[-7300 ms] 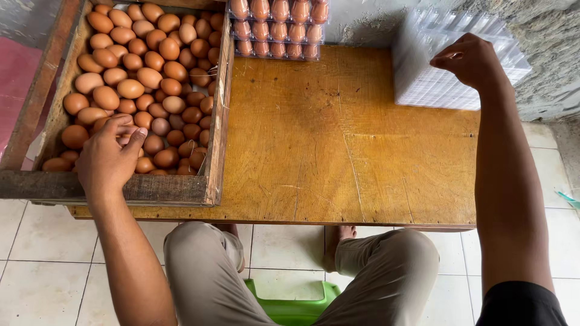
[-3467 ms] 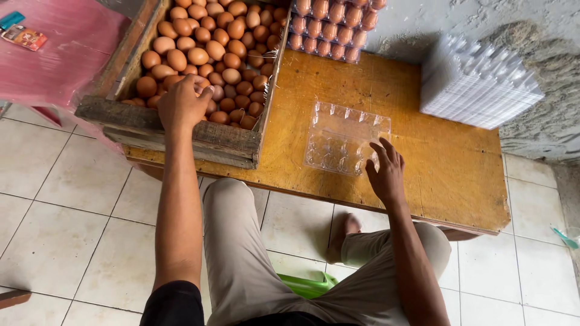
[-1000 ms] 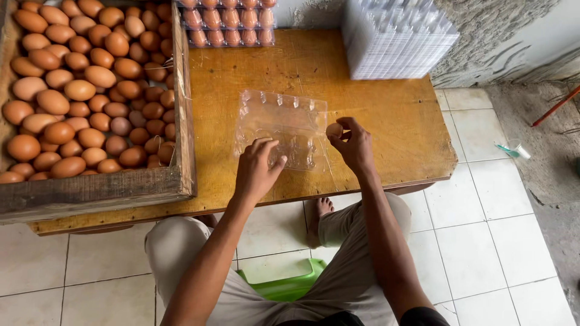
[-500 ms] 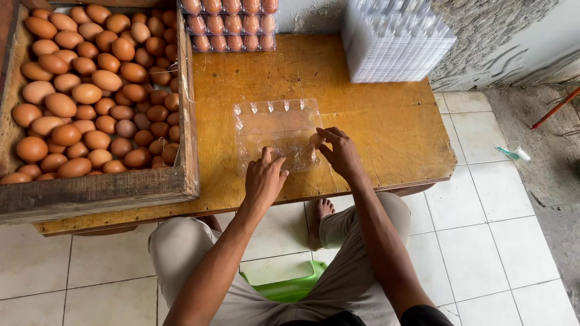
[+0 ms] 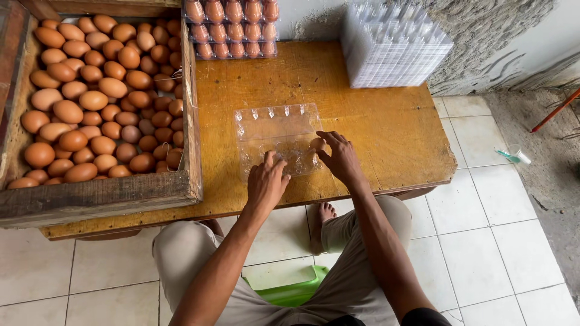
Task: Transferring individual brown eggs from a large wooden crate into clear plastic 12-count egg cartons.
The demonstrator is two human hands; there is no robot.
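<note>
- Your left hand [image 5: 266, 184] rests on the near edge of the clear plastic egg tray [image 5: 277, 139], fingers [image 5: 270, 162] spread loosely and pressing down on it rather than gripping anything.
- Your right hand [image 5: 341, 158] sits at the tray's right near corner, fingers [image 5: 323, 140] slightly curled and touching the plastic; it holds nothing else.
- The tray lies open and flat in the middle of the wooden counter [image 5: 386, 145], just right of the wooden crate [image 5: 121, 196] and apart from it.
- No egg shows in any cup of the tray, so by the look of it the filling has not begun; you have only got the tray laid out and steadied.
- The brown eggs [image 5: 96, 102] are heaped in the crate to your left, within reach of your left hand.
- At the back of the counter, against the wall, a filled pack of eggs [image 5: 232, 27] lies closed, which suggests at least one pack is finished.
- A tall stack of empty trays [image 5: 393, 51] stands at the back right, so plenty of packs are left.
- I judge the work on this tray to be at its very start: every cup is yet to be filled and the lid yet to be shut.
</note>
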